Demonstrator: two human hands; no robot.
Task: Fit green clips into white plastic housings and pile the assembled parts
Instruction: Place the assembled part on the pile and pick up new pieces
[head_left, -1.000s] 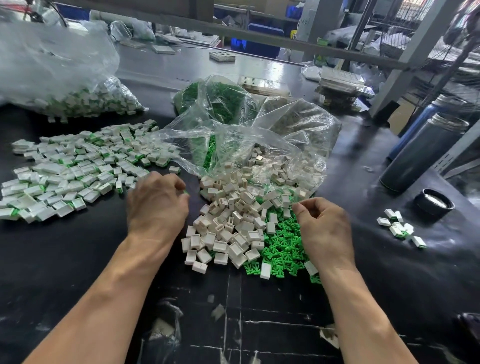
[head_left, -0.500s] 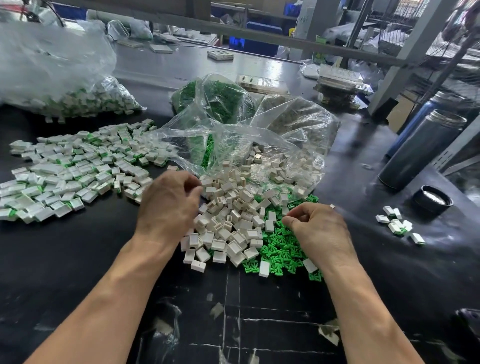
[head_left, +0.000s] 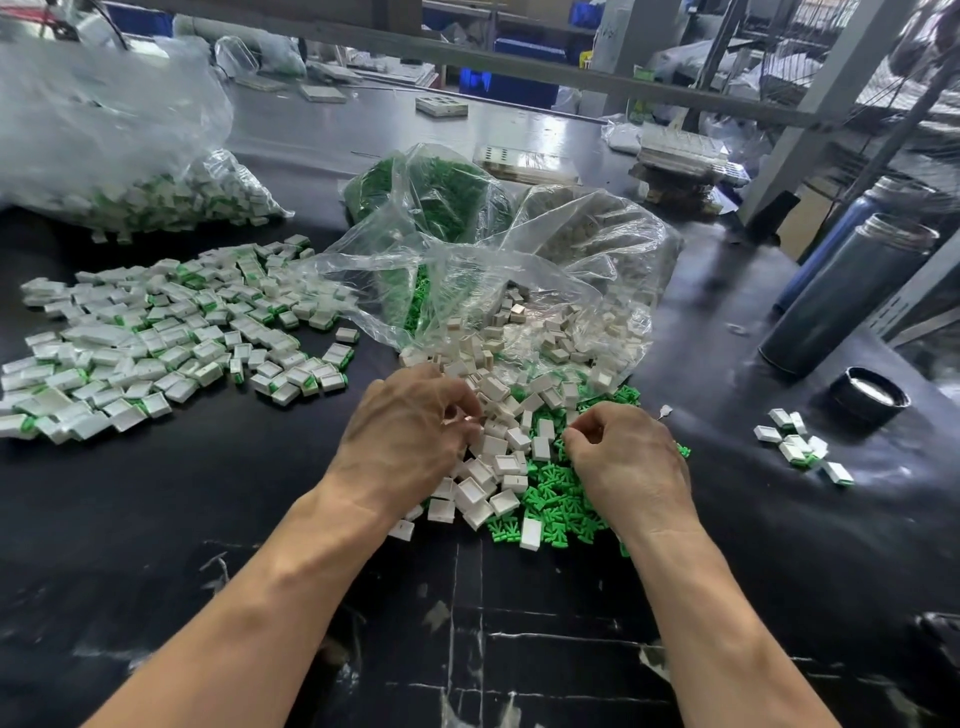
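At the centre of the frame, both bare hands rest on a heap of loose parts on the black worktable. The left hand lies knuckles-up over the small white rectangular plastic housings, its fingers curled down into the pile — whether they pinch a piece cannot be told, since the fingertips are hidden among the parts. The right hand sits just beside it over the bright green plastic clips, its fingers also curled with the tips drawn together near the thumb; what they hold, if anything, cannot be made out.

The white housings spill from the mouth of a clear crumpled plastic bag just above the hands, and the green clips lie mixed in along the heap's right and lower edge. A second clear bag of green clips stands behind it.

At the left of the frame spreads the wide pile of assembled white-and-green parts, well apart from the hands. Above it, in the upper left, sits a large clear bag of assembled parts. At the right edge stand a dark cylindrical flask and its black round lid, with a small cluster of assembled pieces near them.
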